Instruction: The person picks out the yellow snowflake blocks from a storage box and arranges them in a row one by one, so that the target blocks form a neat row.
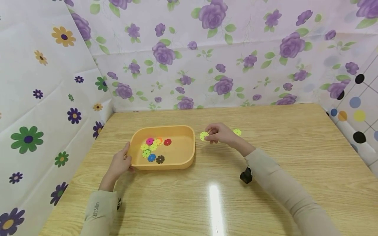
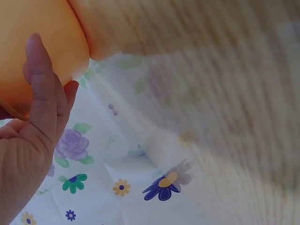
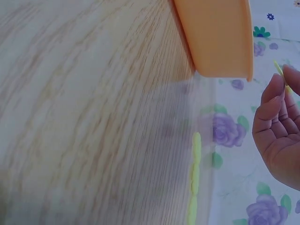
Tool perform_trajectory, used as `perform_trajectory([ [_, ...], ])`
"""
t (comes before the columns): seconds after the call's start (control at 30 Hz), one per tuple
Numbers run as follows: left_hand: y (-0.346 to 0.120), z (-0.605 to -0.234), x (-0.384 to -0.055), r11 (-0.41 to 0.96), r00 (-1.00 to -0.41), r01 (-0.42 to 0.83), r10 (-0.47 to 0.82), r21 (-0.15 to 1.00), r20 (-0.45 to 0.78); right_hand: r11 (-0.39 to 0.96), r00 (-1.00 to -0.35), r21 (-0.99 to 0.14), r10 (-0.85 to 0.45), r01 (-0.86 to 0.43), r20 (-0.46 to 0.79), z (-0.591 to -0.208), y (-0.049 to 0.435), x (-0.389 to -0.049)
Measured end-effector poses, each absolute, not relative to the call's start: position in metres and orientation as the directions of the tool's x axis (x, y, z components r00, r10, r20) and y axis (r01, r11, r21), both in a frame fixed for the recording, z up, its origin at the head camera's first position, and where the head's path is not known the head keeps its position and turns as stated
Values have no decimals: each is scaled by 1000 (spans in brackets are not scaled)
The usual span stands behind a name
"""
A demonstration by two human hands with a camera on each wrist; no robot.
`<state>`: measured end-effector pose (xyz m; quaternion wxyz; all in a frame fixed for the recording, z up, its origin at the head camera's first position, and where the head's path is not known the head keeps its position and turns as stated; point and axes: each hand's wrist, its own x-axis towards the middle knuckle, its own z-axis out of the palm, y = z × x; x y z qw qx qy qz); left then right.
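Observation:
My left hand (image 1: 120, 163) holds the left end of an orange plastic tray (image 1: 165, 166), its fingers lying along the outer wall in the left wrist view. Inside the tray are several notched snowflake discs: yellow ones, a pink disc (image 1: 150, 141), a red disc (image 1: 167, 142), a blue disc (image 1: 152, 157) and a dark brown disc (image 1: 160, 159). Just right of the tray, my right hand (image 1: 220, 134) pinches a yellow snowflake disc (image 1: 203, 136) between thumb and fingers, above the table. Behind that hand lies another yellow-green disc (image 1: 237, 132) on the table.
The wooden table (image 1: 283, 131) meets a flower-printed cloth (image 1: 189, 65) at the back and another at the left. A small black object (image 1: 246, 176) shows beside the right sleeve. In the right wrist view, a yellow row of disc edges (image 3: 194, 178) shows on the tabletop.

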<state>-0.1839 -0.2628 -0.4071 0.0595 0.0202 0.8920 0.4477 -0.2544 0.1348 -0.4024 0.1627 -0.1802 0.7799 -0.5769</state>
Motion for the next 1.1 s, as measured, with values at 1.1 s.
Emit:
perform_trajectory([
  [1.1,-263,-407,-184,612,-991,-13,98,791,-92,372,-934,-928,-329,7,-139,-419,225,-257],
])
